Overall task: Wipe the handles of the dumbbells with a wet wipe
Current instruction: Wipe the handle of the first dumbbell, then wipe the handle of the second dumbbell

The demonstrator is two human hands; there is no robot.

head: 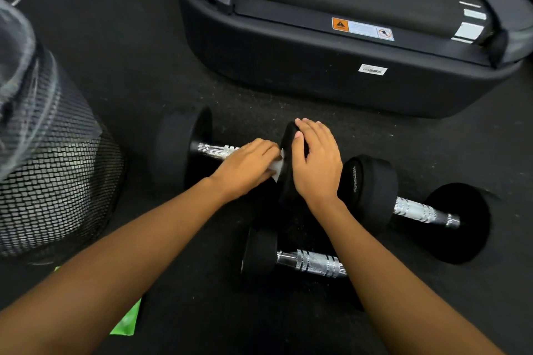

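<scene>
**Both hands on the far dumbbell, wipe at the right end of its handle**

My left hand (245, 166) pinched the wet wipe (277, 166) onto the handle (217, 150) of the far dumbbell (178, 147). My right hand (315, 161) gripped its right head (286, 187). The handle ran left to right across me, with its bare stretch left of the wipe, nearer my left hand. Closest to me lay a green packet (127, 323) and a second dumbbell (311, 264). A third dumbbell (424, 212) sat just beside my right wrist. A mesh bin (57, 176) stood well left and a treadmill (317, 81) beyond. Nothing seemed to block the stroke.
</scene>
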